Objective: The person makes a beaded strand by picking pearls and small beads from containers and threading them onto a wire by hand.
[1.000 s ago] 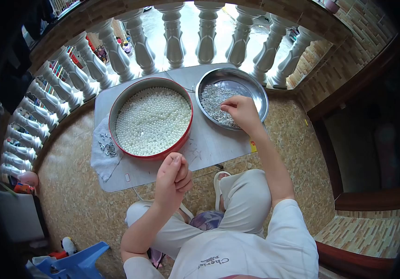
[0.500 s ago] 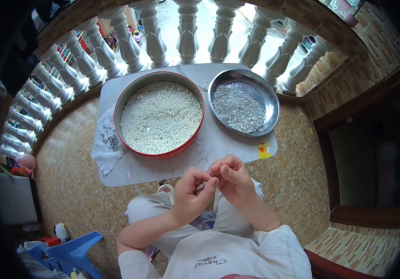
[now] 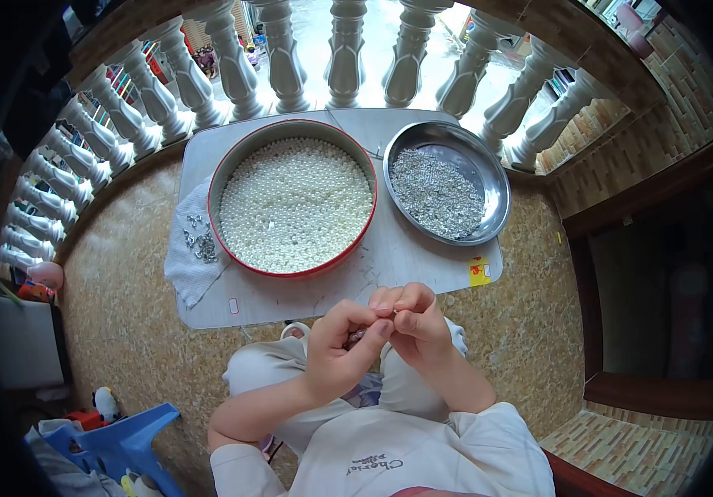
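My left hand (image 3: 344, 341) and my right hand (image 3: 414, 325) meet fingertip to fingertip over my lap, in front of the table. Both are pinched closed; a tiny item between the fingertips is too small to name. Something small and shiny shows inside the curled fingers of my left hand, also unclear. Beyond them on the table (image 3: 306, 304) stands a red-rimmed round tin filled with white pearl-like beads (image 3: 294, 207). To its right, a steel dish (image 3: 495, 195) holds many small silvery pieces (image 3: 437, 195).
A white cloth (image 3: 186, 269) with small metal pieces (image 3: 200, 244) lies at the table's left. A yellow sticker (image 3: 479, 272) marks the right front corner. White balusters (image 3: 286, 70) line the far side. A blue plastic stool (image 3: 120, 443) stands at lower left.
My right hand has come back from the steel dish to meet my left hand over my lap. Over the last half second the hands barely moved, while the view shifted slightly.
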Tool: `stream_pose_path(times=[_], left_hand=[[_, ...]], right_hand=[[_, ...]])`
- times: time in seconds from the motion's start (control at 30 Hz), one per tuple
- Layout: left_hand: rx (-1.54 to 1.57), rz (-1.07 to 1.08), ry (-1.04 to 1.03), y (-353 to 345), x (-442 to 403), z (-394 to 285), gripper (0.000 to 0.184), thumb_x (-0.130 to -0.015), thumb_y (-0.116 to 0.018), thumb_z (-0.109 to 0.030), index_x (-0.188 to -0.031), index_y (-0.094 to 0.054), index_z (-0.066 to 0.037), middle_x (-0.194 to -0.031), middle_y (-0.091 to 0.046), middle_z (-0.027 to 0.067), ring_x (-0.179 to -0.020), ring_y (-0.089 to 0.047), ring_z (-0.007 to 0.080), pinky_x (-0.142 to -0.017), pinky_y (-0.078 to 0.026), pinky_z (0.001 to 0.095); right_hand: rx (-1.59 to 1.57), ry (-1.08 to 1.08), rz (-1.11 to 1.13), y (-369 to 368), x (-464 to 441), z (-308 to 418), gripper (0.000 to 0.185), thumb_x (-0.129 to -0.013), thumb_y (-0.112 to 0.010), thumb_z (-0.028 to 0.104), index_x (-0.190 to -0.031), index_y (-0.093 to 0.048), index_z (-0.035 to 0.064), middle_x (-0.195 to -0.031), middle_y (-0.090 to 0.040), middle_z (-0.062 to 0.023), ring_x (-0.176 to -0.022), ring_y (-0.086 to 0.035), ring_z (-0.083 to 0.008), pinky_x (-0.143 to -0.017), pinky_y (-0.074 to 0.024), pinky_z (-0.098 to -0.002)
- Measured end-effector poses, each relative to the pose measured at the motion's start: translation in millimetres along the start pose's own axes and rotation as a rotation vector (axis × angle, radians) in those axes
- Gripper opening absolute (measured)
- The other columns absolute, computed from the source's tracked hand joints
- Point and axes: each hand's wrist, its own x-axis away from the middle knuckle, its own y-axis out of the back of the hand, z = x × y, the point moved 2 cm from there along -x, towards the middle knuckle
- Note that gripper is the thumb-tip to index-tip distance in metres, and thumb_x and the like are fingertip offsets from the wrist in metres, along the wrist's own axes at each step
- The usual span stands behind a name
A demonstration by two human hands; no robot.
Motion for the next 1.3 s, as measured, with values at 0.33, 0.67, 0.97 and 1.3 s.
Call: stream_pose_path(times=[0.33,0.67,0.97,1.3], left_hand=[[-0.028,0.003,0.04,-6,-3,-2,0.006,-0.085,-0.058,-0.003,-0.087,-0.053,-0.003,-0.07,-0.051,-0.0012,-0.058,-0.038,0.0043,-0.051,-0.031,0.0164],[0.214,-0.032,0.126,-4,-13,8,0.008,-0.09,-0.055,-0.012,-0.087,-0.052,-0.004,-0.072,-0.05,-0.001,-0.06,-0.039,0.005,-0.053,-0.032,0.0164],[0.605,0.104,0.427,1,-22,21,0.014,-0.094,-0.049,-0.02,-0.097,-0.048,-0.007,-0.064,-0.041,-0.0038,-0.053,-0.031,0.0022,-0.045,-0.023,0.0158],[0.306,0.059,0.317,-8,-41,19,0.015,-0.096,-0.043,-0.025,-0.096,-0.045,-0.01,-0.059,-0.034,-0.0053,-0.049,-0.025,0.002,-0.043,-0.017,0.017]], right_hand=[[-0.025,0.006,0.008,4,1,5,0.016,-0.078,-0.066,0.0,-0.089,-0.063,0.0102,-0.097,-0.063,-0.0127,-0.095,-0.056,-0.0207,-0.081,-0.0476,-0.0282],[0.322,0.135,-0.155,-21,-11,16,0.009,-0.081,-0.066,0.006,-0.089,-0.063,0.0046,-0.104,-0.059,-0.0134,-0.091,-0.055,-0.0176,-0.073,-0.049,-0.0255],[0.491,0.18,-0.102,11,-14,20,0.008,-0.08,-0.067,0.01,-0.081,-0.062,0.0038,-0.099,-0.058,-0.0123,-0.087,-0.054,-0.0175,-0.067,-0.0465,-0.0253],[1.192,0.504,0.041,0,-35,46,0.002,-0.079,-0.063,0.002,-0.08,-0.061,0.0023,-0.092,-0.062,-0.0075,-0.077,-0.056,-0.0143,-0.066,-0.0451,-0.0232]])
